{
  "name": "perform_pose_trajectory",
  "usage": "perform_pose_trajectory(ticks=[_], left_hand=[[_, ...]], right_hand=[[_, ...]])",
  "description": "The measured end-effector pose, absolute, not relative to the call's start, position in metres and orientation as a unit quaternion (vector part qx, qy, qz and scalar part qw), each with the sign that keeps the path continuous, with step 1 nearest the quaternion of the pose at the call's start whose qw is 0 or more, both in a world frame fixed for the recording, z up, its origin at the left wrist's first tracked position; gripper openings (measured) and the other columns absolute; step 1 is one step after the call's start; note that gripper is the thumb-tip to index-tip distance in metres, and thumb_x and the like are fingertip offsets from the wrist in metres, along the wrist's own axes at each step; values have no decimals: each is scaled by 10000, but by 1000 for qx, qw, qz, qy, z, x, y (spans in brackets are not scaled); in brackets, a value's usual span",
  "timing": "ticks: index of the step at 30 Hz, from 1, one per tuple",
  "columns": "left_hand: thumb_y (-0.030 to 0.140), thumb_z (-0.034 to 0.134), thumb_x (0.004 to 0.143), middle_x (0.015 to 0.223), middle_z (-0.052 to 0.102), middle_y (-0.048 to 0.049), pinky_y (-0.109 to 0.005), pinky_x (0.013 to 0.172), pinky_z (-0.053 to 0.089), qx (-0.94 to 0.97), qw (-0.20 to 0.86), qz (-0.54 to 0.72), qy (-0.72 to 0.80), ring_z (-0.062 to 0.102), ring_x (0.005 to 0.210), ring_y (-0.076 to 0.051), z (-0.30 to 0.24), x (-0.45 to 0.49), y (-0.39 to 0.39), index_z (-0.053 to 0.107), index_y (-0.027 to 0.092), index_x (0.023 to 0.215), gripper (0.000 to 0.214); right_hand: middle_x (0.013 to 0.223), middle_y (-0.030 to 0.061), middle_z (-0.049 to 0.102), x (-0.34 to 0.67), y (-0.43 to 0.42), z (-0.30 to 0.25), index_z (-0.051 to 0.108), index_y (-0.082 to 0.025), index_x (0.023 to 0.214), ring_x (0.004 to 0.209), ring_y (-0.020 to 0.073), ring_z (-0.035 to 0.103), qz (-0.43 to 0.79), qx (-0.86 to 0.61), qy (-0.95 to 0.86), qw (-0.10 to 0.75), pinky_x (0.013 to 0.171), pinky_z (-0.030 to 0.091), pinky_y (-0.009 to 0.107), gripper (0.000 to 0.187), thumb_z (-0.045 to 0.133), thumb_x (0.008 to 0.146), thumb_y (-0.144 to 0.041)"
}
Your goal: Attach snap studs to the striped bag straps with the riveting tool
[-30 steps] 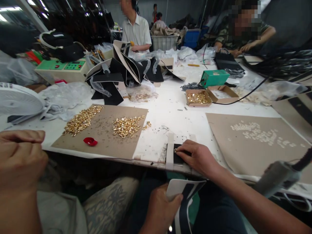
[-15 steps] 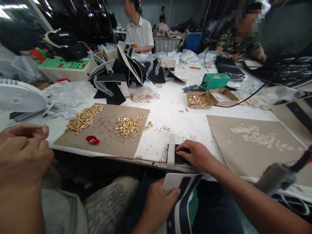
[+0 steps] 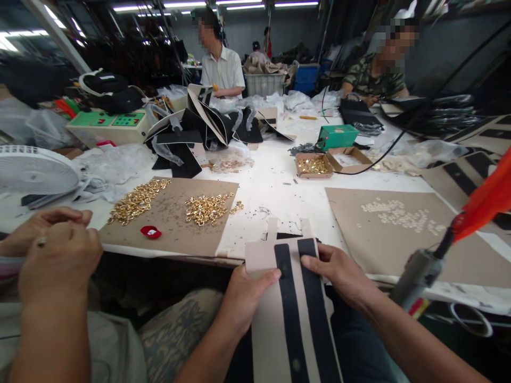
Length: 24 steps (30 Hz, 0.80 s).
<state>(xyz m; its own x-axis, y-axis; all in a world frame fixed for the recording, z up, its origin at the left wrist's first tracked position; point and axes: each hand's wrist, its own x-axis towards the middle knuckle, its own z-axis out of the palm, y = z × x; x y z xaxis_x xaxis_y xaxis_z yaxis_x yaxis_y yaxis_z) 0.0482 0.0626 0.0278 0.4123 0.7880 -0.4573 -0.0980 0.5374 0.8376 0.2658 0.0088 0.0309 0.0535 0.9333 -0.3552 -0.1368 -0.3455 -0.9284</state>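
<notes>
Both my hands hold a beige panel with two black stripes [image 3: 263, 324], stood upright against the table's near edge. My left hand [image 3: 243, 298] grips its left side, thumb lying across the top face. My right hand [image 3: 343, 274] is closed on the right side, fingers resting on the right black stripe. Just behind the panel's top edge a small black pad [image 3: 285, 235] lies on the white table. Two heaps of gold rings [image 3: 138, 199] [image 3: 205, 207] and a red cap [image 3: 151, 232] sit on a brown card sheet [image 3: 175, 239] to the left.
A co-worker's two hands [image 3: 56, 255] are clasped at the near left. A grey-handled tool with an orange part [image 3: 415, 276] hangs at the right. White small pieces [image 3: 399, 215] lie on a second card sheet. Further back stand a box of gold parts [image 3: 313, 166], a green box [image 3: 337, 135] and a fan [image 3: 35, 170].
The striped panel has come up from my lap to the table edge. My right hand left the black pad and took the panel's right side.
</notes>
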Motion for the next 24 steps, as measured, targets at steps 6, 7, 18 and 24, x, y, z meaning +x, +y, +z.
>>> perform_pose_trajectory(ticks=[6,7,18,24], left_hand=[[358,852,718,1046,805,-132,-373,836,604,485,665,297,485,768,915,-299,29,61,94,770,108,1116,477],[361,836,733,1050,806,-127,-369,848,598,525,628,286,498,767,931,-299,29,62,101,780,113,1096,443],[336,730,794,916,814,-94,-312,755,543,685,466,180,530,756,881,-288,22,76,130,819,153,943,252],[314,727,797,911,815,-54,-297,742,539,670,487,179,530,753,862,-266,18,77,135,811,173,927,210]], right_hand=[[817,69,796,255,32,38,751,-178,878,707,251,744,531,-665,-373,371,579,554,295,341,766,807,-511],[799,63,794,255,37,38,747,-183,859,708,253,747,498,-689,-387,357,566,545,287,308,751,819,-489],[846,67,792,254,63,36,749,-214,827,806,270,738,295,-777,-512,217,653,481,299,188,637,867,-360],[880,70,796,257,72,35,761,-228,857,846,292,738,307,-780,-510,193,682,487,321,198,638,873,-381]])
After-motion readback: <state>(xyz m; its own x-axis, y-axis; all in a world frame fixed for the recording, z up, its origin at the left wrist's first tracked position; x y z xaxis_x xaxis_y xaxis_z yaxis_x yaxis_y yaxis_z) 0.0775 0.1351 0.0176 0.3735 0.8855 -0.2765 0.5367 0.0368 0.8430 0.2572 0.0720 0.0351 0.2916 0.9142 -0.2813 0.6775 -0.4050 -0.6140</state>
